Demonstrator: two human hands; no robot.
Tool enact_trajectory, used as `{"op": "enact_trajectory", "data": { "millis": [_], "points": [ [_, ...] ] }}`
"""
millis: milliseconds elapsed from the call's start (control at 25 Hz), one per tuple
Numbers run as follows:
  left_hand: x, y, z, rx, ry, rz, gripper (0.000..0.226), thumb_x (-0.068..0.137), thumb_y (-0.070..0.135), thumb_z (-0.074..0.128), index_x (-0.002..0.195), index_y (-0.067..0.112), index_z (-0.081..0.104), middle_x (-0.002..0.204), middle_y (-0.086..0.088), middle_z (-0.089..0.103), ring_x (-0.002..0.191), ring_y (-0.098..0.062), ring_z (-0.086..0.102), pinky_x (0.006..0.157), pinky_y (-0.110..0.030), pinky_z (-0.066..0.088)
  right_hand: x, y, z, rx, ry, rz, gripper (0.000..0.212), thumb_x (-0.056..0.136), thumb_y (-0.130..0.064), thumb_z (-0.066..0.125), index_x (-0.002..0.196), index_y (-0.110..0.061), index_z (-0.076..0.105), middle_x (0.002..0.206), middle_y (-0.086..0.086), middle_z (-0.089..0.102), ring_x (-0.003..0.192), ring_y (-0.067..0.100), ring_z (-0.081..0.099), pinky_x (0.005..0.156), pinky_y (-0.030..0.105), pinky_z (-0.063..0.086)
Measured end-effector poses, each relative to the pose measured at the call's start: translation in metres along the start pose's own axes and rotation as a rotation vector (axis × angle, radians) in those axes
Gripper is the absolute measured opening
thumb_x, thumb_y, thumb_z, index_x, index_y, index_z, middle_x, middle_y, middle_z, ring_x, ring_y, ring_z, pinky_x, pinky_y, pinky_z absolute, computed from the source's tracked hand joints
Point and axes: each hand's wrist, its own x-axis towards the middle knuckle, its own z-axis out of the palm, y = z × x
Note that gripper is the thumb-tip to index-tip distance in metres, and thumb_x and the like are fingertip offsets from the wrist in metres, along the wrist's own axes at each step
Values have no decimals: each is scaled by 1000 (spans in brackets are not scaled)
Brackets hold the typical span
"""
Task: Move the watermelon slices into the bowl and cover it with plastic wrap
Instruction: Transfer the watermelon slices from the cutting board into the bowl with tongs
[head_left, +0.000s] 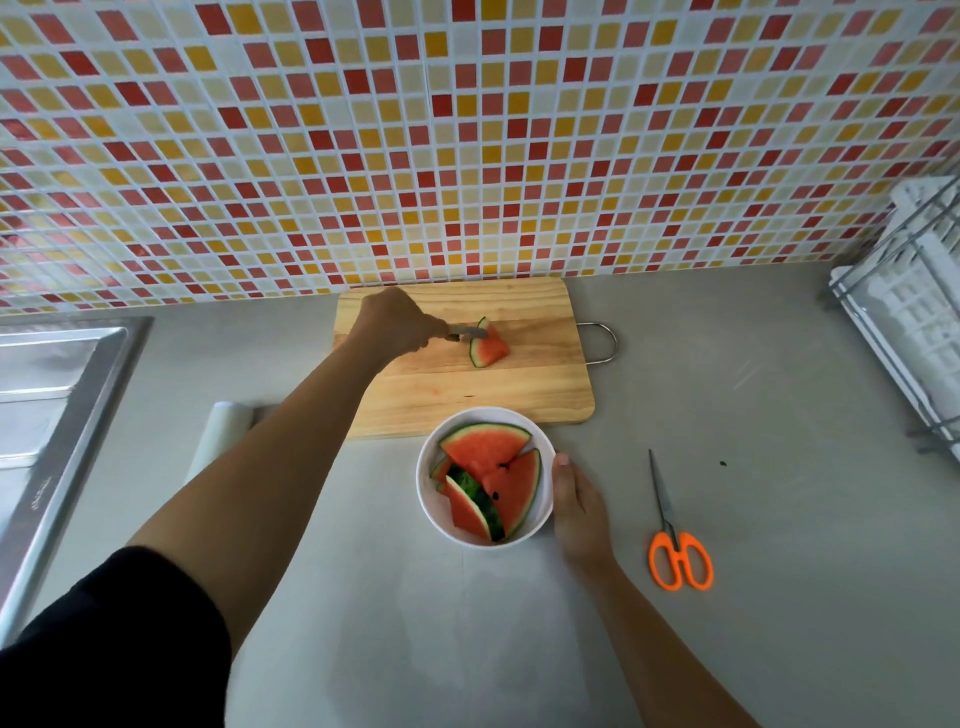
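Fetching the last slice (491, 347) off the wooden cutting board (545, 395). My left hand (397, 322) is clenched round a metal utensil (467, 332), its tip touching the slice; fork or knife, can't tell. My right hand (576, 501) lies against the side of the white bowl (431, 514), steadying it; can't tell if the fingers curl round. The bowl sits just in front of the board, with several wedges (483, 447) overlapping inside. Next move: lift the wet, thin-rinded triangle and carry it over without a slip. Then wrap: the plastic wrap roll (223, 436), pale and smooth, lies to the left, partly behind my forearm. Orange-handled scissors (678, 556) lie to the right.
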Motion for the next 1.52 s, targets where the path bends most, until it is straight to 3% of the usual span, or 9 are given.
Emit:
{"op": "enact_trajectory", "data": {
  "millis": [120,200,320,480,640,760,1080,1320,1520],
  "points": [
    [5,25,-12,307,-46,184,40,84,38,65,99,1,71,94,-12,67,89,-25,62,79,-34,49,-1,-3,0,29,-13,9,41,99,-30,39,67,-38,62,68,-21,64,68,-7,55,71,25,43],
    [5,38,-18,452,-100,253,39,86,35,63,104,1,68,102,-13,65,96,-27,60,77,-33,45,-2,-4,0,36,-11,14,42,99,-29,39,65,-40,61,67,-22,63,66,-9,54,70,25,43],
    [3,47,-17,531,-184,243,37,82,30,69,100,-3,66,91,-10,65,92,-27,61,67,-29,40,-1,-4,0,36,-3,14,42,99,-28,39,66,-41,61,67,-22,63,65,-9,53,68,24,43],
    [6,53,-11,551,-170,230,31,80,32,71,81,5,55,68,-2,48,75,-19,49,62,-28,36,-1,-3,0,29,1,23,41,99,-30,39,67,-38,62,68,-17,64,67,-7,55,69,24,44],
    [8,54,-5,631,-179,221,35,79,33,72,87,5,53,72,-2,47,78,-20,48,68,-29,39,-1,-2,1,23,2,11,41,99,-30,38,66,-39,61,68,-21,64,65,-8,54,68,25,43],
    [5,51,4,654,-192,219,39,83,31,69,102,-2,57,87,-8,54,92,-27,57,70,-29,39,0,0,1,16,-3,14,38,99,-33,38,70,-38,62,71,-20,65,67,-7,55,69,25,44],
    [-1,48,22,709,-47,286,22,93,21,53,100,0,58,103,-12,62,97,-27,58,69,-28,40,-1,-2,0,31,-7,0,40,99,-30,38,68,-38,62,70,-17,65,69,-4,56,70,25,45],
    [4,23,18,514,-74,217,39,93,36,52,68,6,47,72,-4,43,63,-20,44,47,-26,27,-1,-3,-1,45,-14,12,36,99,-30,37,72,-29,62,77,-8,65,79,9,59,77,31,46],
    [2,10,12,374,-96,189,42,90,41,56,68,5,58,65,-5,49,67,-22,48,47,-26,31,-1,-3,0,61,-19,11,36,99,-29,37,72,-28,62,76,-9,64,78,7,58,77,29,45]
  ]
}}
